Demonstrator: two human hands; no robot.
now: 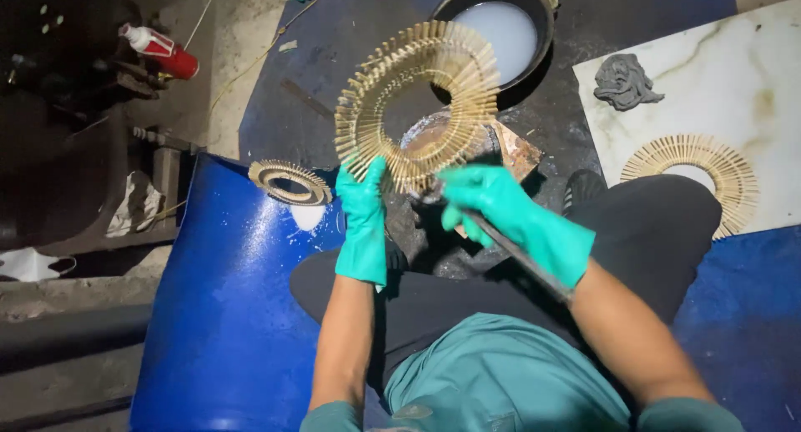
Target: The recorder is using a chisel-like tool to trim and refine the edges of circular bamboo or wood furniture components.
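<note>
A smaller clothespin ring (289,183) lay on a blue barrel (225,298) at the left. The left hand (364,211), in a green glove, pinched the lower edge of a large clothespin wreath (415,102), which rose tilted above it. Just right, the gloved right hand (492,203) closed around a dark brush handle (521,261), its tip at the wreath's bottom rim. Farther right, another wreath (692,169) lay on a marble slab (709,90).

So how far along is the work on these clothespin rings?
Looks done: one clothespin ring lies on the marble slab. In hand: the left hand holds up a large ring while the right hand works at it with a brush. Probably left: the small ring on the blue drum.
</note>
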